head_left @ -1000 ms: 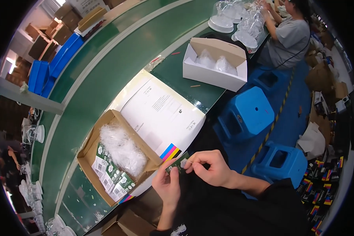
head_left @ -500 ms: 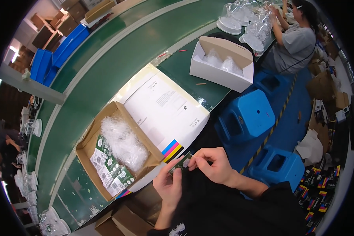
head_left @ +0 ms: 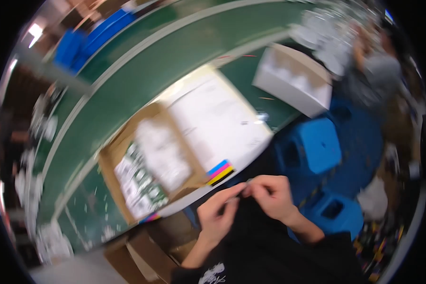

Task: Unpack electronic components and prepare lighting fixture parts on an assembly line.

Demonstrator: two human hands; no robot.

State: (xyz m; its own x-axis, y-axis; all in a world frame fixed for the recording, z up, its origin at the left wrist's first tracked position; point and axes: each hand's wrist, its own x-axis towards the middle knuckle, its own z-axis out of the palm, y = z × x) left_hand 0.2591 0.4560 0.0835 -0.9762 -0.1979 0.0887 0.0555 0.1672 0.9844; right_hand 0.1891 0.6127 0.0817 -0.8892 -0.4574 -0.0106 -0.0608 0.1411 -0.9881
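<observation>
My left hand (head_left: 217, 211) and my right hand (head_left: 272, 196) meet in front of my dark top, both with fingers closed. Their fingertips pinch together on a small green card (head_left: 249, 181), of which only a sliver shows; motion blur and the fingers hide the rest. Left of them, on the bench edge, sits an open brown cardboard box (head_left: 179, 137). Inside it lie a heap of clear plastic bags (head_left: 163, 154) and several green-and-white printed cards (head_left: 139, 182).
A flattened white carton (head_left: 217, 118) lies beside the box on the green bench (head_left: 87, 201). An open white box (head_left: 288, 90) stands farther right. Blue stools (head_left: 321, 144) are at the right, cardboard boxes (head_left: 149, 255) below the bench. A person (head_left: 381, 71) works at the far right among clear domes (head_left: 324, 35).
My view has swung, so the bench scene sits farther right and is blurred. My hands have drawn closer together, and the green card has turned mostly out of sight between the fingers.
</observation>
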